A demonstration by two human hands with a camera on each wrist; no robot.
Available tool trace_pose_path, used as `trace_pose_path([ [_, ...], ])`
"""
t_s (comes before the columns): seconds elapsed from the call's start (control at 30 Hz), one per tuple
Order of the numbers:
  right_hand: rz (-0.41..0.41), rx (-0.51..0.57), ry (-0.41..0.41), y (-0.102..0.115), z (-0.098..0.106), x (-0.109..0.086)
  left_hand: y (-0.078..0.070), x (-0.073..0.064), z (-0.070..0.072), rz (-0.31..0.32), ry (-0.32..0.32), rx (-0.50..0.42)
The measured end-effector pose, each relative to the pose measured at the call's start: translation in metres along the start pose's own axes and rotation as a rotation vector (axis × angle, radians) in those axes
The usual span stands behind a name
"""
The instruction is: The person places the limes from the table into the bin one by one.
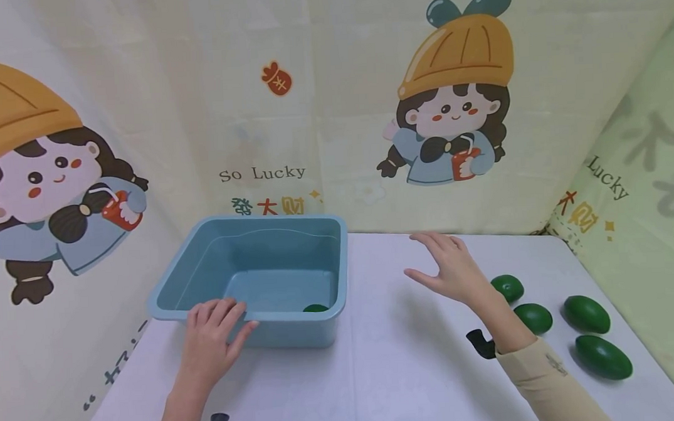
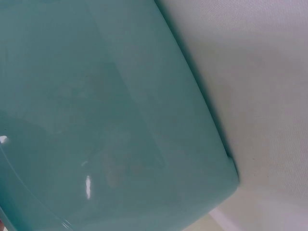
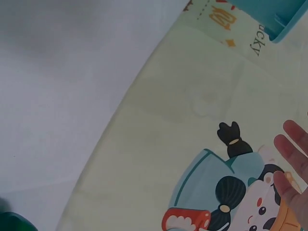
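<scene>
In the head view my left hand (image 1: 215, 335) holds the front rim of a light blue plastic basin (image 1: 314, 334), fingers curled over the edge and thumb on the near side. The left wrist view is filled by the basin's smooth wall (image 2: 110, 115). Part of a dark green rounded thing (image 1: 315, 308) shows inside the basin, mostly hidden by the front rim. My right hand (image 1: 449, 268) hovers over the white table, right of the basin, fingers spread and nothing in them. The right wrist view catches its fingers (image 3: 293, 149) at the right edge.
Several glossy dark green oval fruits lie on the table's right side, among them one fruit (image 1: 603, 357) near the right edge and another (image 1: 534, 319) beside my right forearm. A cream cloth (image 1: 344, 110) with cartoon prints hangs behind the white table (image 1: 378, 372) and along both sides.
</scene>
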State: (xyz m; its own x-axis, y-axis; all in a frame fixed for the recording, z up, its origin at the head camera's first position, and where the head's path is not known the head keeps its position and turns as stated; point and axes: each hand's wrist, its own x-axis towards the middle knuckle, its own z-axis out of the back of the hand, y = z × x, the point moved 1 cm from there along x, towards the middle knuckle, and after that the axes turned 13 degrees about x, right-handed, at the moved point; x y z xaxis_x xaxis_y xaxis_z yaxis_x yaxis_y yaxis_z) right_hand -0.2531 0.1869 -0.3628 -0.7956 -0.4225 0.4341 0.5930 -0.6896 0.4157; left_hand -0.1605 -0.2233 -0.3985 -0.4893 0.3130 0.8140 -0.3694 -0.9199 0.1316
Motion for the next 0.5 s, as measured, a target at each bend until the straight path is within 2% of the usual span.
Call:
trace_pose_path([
  [0.13,-0.010,0.009,-0.022,-0.005,0.003,-0.004,0.001,0.000,0.001,0.004,0.046,0.007],
  [0.5,-0.074,0.016,-0.039,-0.017,0.009,-0.014,0.003,0.003,0.001,0.011,0.058,0.001],
])
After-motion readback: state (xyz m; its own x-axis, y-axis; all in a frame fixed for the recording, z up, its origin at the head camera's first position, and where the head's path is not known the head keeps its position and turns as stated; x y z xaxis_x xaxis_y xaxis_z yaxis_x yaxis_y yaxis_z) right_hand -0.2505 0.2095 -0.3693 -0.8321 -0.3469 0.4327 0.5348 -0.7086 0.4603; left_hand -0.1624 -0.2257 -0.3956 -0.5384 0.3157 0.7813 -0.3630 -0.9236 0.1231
